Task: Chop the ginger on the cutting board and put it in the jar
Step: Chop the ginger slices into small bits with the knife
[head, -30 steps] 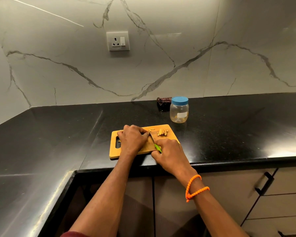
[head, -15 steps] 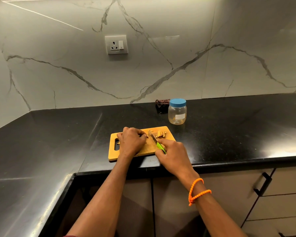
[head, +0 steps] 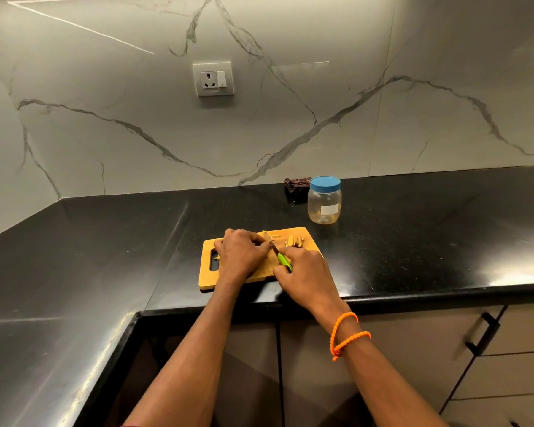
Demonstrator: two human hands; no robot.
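Note:
A wooden cutting board point(head: 309, 234) lies on the black counter near its front edge. My left hand point(head: 241, 252) rests on the board with curled fingers, holding down a piece of ginger that is mostly hidden beneath it. My right hand point(head: 305, 272) grips a knife point(head: 276, 252) by its green handle, the blade angled against my left fingers. Cut ginger slices point(head: 294, 241) lie at the board's far right corner, with a few small bits near the far edge. A clear plastic jar point(head: 324, 203) with a blue lid on stands behind the board, to the right.
A dark brown folded thing point(head: 295, 186) lies against the marble wall just left of the jar. A wall socket point(head: 214, 79) sits above. The counter wraps round to the left in an L. Cabinet drawers with black handles point(head: 483, 334) are below right.
The view has shifted slightly. Both hands stay on the board, and the knife blade has moved a little closer to my left fingers.

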